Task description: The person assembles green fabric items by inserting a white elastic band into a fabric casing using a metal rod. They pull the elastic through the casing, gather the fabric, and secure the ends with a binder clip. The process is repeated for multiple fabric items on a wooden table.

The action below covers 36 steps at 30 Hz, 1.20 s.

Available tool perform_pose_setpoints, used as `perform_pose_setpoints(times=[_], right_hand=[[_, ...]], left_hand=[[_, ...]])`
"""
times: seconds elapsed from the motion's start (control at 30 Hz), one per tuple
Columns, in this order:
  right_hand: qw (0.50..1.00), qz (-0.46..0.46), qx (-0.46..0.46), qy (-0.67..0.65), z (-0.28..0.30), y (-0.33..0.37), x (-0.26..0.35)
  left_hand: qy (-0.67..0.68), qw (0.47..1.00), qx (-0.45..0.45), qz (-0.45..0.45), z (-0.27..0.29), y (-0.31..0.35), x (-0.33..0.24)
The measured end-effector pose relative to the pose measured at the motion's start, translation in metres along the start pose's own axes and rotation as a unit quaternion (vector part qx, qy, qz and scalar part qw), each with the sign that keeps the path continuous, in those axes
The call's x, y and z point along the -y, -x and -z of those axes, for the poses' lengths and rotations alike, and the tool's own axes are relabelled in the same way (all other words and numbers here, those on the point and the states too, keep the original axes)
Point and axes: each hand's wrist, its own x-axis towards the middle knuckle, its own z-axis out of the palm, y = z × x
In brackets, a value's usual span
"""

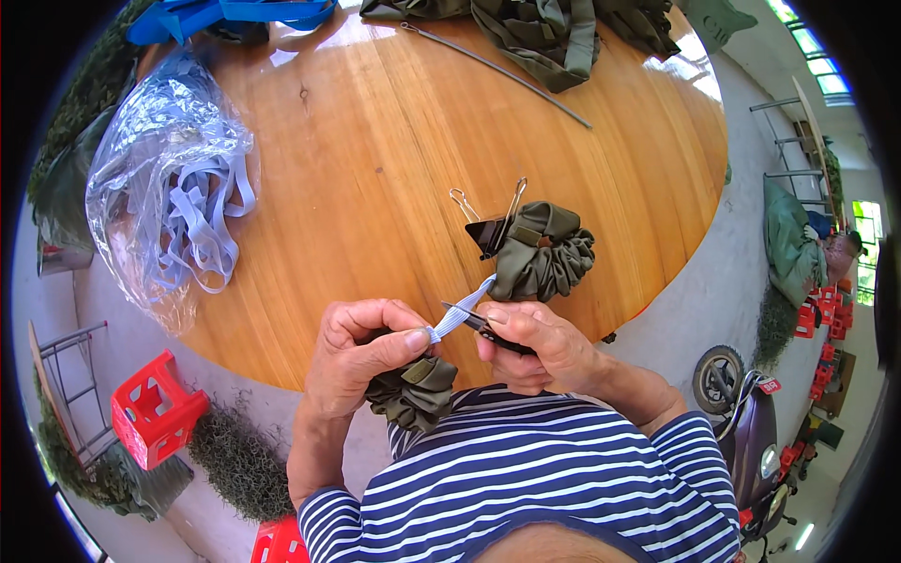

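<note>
My left hand (364,345) pinches the lower end of a light-blue elastic band (481,290) between thumb and fingers. Below that hand hangs a bunch of gathered olive-green fabric (415,388). My right hand (549,343) is closed around small scissors (508,344) with dark handles, and their blades lie across the band. From its upper end the band runs into another gathered piece of olive fabric (542,261) on the table's near part. A black binder clip (486,235) with wire handles stands against this fabric's left side.
On the round wooden table (357,188), a clear plastic bag (141,188) of light-blue elastic bands lies left. A thin metal rod (507,70), more olive fabric (540,38) and a blue strap (225,11) lie at the far side. A red stool (160,410) and motorbike (751,450) stand nearby.
</note>
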Motion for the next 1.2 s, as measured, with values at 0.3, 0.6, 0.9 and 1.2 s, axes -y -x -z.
perform_pose_setpoints(times=[0.3, 0.6, 0.9, 1.2], right_hand=[[0.999, 0.02, -0.011, 0.023, -0.002, -0.002, -0.001], [0.998, 0.013, -0.042, 0.053, -0.007, -0.002, 0.0], [0.99, 0.03, -0.068, 0.119, -0.014, -0.003, 0.0], [0.998, 0.009, -0.051, 0.042, -0.009, -0.004, -0.002]], left_hand=[[-0.07, 0.995, 0.035, -0.062, -0.002, 0.002, 0.001], [-0.243, 0.938, 0.034, -0.245, 0.003, -0.009, 0.004], [-0.242, 0.929, 0.084, -0.267, -0.002, -0.016, 0.008], [-0.341, 0.883, 0.038, -0.319, -0.002, -0.017, 0.009]])
